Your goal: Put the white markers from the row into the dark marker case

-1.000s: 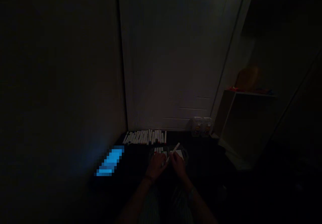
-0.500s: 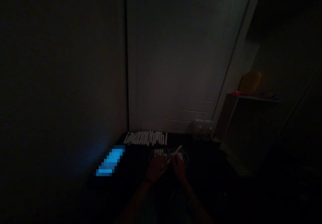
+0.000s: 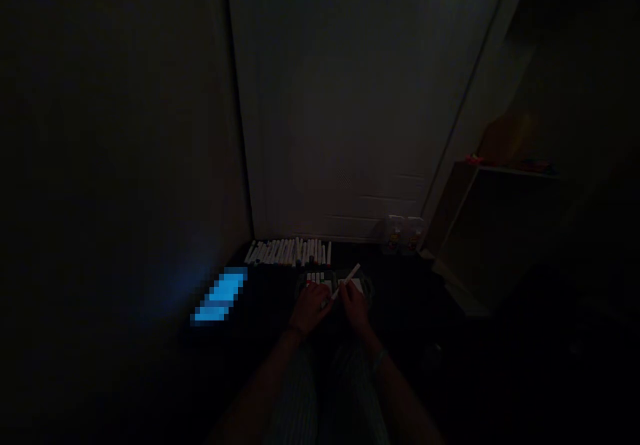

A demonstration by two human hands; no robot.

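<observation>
The scene is very dark. My right hand point(image 3: 355, 305) is closed around a white marker point(image 3: 353, 272), which slants up to the right. Its lower end comes close to my left hand point(image 3: 311, 304); whether they touch I cannot tell. The left hand's fingers are curled over the left half of a shallow, clear-looking case point(image 3: 369, 290). What they hold, if anything, is hidden. Several white markers with coloured ends point(image 3: 315, 277) stand in a row in the case, just beyond my left fingers. A pale area shows in the right half, behind my right hand.
A long row of white markers point(image 3: 287, 252) lies at the back of the dark table. Two clear packages point(image 3: 395, 235) stand at the back right. A glowing blue, blurred-out screen point(image 3: 220, 295) is at the left. A shelf unit point(image 3: 453, 198) stands to the right.
The view has tilted down a little, so things sit higher in the picture. Both hands stay over the case, and the marker is still in my right hand at about the same slant.
</observation>
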